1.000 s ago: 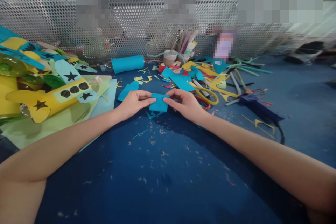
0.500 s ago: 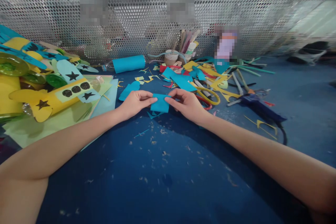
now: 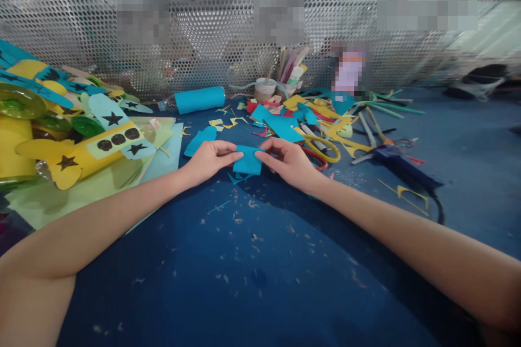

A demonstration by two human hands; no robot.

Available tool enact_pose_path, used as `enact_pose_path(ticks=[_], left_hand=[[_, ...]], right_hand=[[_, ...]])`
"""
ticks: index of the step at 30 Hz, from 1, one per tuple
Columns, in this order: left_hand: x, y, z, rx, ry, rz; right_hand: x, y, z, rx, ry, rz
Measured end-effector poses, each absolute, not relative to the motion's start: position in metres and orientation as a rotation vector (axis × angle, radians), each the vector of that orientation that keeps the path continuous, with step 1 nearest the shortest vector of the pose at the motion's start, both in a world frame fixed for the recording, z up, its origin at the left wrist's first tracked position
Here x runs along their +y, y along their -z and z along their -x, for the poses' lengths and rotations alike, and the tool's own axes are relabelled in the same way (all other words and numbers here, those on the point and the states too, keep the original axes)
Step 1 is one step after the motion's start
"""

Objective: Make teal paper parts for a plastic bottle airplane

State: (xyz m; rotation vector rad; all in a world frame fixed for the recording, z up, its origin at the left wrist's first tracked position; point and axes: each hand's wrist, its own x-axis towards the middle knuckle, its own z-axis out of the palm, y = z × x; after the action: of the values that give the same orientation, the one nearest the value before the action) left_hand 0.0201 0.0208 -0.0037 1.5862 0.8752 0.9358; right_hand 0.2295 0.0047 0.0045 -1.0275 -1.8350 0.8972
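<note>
A small blue paper piece [image 3: 247, 161] is held just above the dark blue table [image 3: 264, 271] at its middle. My left hand [image 3: 210, 159] pinches its left edge with thumb and fingers closed. My right hand [image 3: 287, 161] pinches its right edge the same way. Both forearms reach in from the lower corners. A scrap of blue paper lies on the table right under the piece.
Yellow paper planes with black stars [image 3: 77, 154] are piled at the left on green sheets. Yellow-handled scissors [image 3: 321, 147] lie right of my right hand. A blue-wrapped bottle [image 3: 197, 99], a cup of sticks [image 3: 264, 88], a glue gun [image 3: 401, 165] and paper scraps lie beyond.
Both hands keep their pinch on the blue paper piece with only slight shifts of the fingers. The view has moved a little.
</note>
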Motion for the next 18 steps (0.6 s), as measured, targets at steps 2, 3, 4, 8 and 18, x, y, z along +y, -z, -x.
enact_pose_path(ticks=[2,3,4,8,18], left_hand=[[0.0204,0.0031,-0.0204,0.877,-0.932,-1.581],[0.0203,0.0028,-0.0205,0.881,-0.93,-1.582],[0.0202,0.0026,-0.0205,0.889,-0.928,-1.583],[0.0199,0.0019,-0.0203,0.916,-0.925,-1.595],[0.021,0.004,-0.0198,0.911,-0.924,-1.622]], right_hand=[[0.0044,-0.0049,-0.2295,-1.837,-0.891,1.022],[0.0043,-0.0051,-0.2295,-1.838,-0.888,1.02],[0.0043,-0.0052,-0.2294,-1.84,-0.887,1.02],[0.0044,-0.0053,-0.2291,-1.844,-0.884,1.022],[0.0047,-0.0048,-0.2291,-1.867,-0.873,1.004]])
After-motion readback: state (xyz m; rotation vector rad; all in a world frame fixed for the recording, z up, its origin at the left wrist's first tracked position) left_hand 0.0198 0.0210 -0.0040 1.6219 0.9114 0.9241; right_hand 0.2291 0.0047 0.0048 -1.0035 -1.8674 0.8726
